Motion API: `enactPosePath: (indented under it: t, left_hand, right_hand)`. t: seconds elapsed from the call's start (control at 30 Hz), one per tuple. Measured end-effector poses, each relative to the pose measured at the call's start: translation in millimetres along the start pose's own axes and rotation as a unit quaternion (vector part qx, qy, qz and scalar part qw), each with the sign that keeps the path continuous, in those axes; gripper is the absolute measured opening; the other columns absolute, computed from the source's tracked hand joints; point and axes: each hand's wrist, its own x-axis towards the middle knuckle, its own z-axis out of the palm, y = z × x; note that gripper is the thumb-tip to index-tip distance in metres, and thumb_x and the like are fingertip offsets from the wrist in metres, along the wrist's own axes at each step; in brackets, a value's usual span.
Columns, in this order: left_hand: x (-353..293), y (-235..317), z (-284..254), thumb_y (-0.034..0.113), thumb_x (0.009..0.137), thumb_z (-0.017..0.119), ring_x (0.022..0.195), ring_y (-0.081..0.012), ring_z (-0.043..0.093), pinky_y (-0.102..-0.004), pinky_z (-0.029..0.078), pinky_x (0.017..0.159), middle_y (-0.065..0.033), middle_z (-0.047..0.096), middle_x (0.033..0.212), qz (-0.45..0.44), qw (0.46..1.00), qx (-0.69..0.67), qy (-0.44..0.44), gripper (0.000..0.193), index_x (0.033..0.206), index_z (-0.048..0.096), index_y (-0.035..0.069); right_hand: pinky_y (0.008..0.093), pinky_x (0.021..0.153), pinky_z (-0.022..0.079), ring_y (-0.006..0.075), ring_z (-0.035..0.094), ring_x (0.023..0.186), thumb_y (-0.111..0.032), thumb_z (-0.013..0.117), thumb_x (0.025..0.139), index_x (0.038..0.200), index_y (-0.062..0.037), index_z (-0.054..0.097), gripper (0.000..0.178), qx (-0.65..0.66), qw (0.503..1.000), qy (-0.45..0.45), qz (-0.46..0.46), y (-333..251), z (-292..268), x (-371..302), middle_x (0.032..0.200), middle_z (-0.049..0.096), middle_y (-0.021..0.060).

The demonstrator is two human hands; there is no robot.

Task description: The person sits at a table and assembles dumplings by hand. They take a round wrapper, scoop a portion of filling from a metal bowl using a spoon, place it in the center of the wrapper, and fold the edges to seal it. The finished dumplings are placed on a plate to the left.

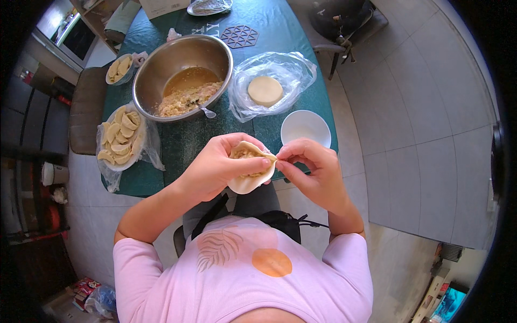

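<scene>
The left hand (221, 158) holds an open dumpling (245, 184), thumb on the front and fingers curled round behind. The right hand (312, 163) pinches the dumpling's right edge between thumb and finger. The dumpling is up in front of the person's tummy, by the near edge of the green table (180, 137). Meat mix (246, 154) shows inside it. On the table, a big metal bowl (186, 51) has more mix and a spoon (208, 112). Round dough (265, 90) sits on a clear bag (298, 70), near a white bowl (306, 128). Folded dumplings (119, 133) lie at the left.
</scene>
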Motion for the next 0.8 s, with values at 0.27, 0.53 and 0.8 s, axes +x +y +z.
enactPosePath:
  t: [0.27,0.53,0.8]
  left_hand:
    - [1,4,5,0.009,0.079,0.069,0.068,-0.0164,0.064,-0.0240,0.051,0.056,-0.0112,0.064,0.084,-0.026,0.998,0.062,0.022,0.014,0.089,0.061,0.002]
    - [0,3,-1,0.008,0.081,0.067,0.077,-0.0177,0.065,-0.0287,0.055,0.067,-0.0112,0.064,0.091,-0.029,0.996,0.080,-0.008,0.019,0.097,0.057,0.001]
    - [-3,2,-11,0.009,0.082,0.065,0.085,-0.0170,0.064,-0.0263,0.053,0.073,-0.0116,0.063,0.095,-0.027,0.999,0.036,0.019,0.022,0.100,0.054,0.001]
  right_hand:
    - [0.0251,0.063,0.050,0.0144,0.062,0.072,0.004,0.065,0.077,0.087,0.0013,0.061,0.010,0.023,1.000,0.015,-0.007,3,4,-4,0.081,0.062,0.0087]
    - [0.0265,0.061,0.049,0.0184,0.061,0.071,0.006,0.064,0.076,0.089,0.0005,0.062,0.015,-0.079,0.995,-0.002,-0.068,1,1,-2,0.087,0.061,0.0115]
    - [0.0272,0.061,0.049,0.0191,0.060,0.072,0.004,0.065,0.076,0.091,0.0003,0.059,0.016,-0.099,0.994,-0.028,-0.047,-10,-1,4,0.089,0.059,0.0116]
